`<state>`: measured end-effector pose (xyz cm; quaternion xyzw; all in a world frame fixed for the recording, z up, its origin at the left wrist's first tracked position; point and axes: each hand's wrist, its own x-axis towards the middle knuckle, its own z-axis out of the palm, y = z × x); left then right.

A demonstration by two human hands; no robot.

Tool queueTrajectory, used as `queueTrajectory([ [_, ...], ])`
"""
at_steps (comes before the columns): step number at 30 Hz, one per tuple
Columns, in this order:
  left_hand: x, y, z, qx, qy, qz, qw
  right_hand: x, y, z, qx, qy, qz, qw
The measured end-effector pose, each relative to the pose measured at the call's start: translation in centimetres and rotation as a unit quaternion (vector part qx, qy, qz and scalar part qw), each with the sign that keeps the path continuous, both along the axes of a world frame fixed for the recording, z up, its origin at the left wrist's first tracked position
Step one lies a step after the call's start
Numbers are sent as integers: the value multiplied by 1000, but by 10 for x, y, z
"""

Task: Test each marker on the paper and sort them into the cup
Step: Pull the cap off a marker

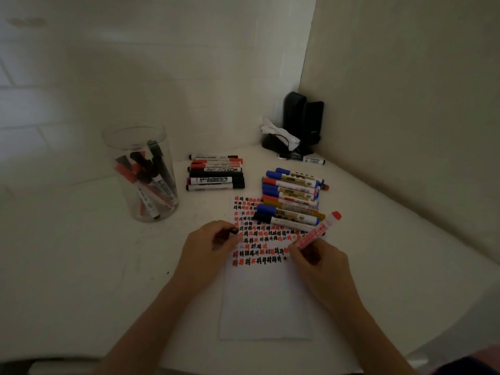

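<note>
Right hand (322, 263) grips a red marker (318, 232) — tip down-left on the paper (266, 301), tail up-right — while left hand (211, 250) pinches its dark cap (233, 230)

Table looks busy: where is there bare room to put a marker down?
Bare table lies left of the paper, before the cup, and right of the right hand. The paper's lower half is blank. Crowded: two marker piles behind the paper.
</note>
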<state>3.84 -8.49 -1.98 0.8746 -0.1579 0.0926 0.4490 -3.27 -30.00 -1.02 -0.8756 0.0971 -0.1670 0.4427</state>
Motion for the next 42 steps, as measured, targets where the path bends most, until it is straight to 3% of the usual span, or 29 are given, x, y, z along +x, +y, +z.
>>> queueTrajectory([
  [20, -2, 4, 9, -23, -2, -4, 1000, 0, 3, 2, 20, 12, -17, 1000],
  [29, -5, 9, 10, -104, 31, -25, 994, 4, 2, 20, 133, 32, -66, 988],
  [34, -3, 11, 11, -152, 60, -34, 986, 12, 24, 38, 283, 26, -19, 959],
  [42, -3, 14, 12, -189, 89, -63, 976, 23, 58, 40, 318, 38, 1, 947],
])
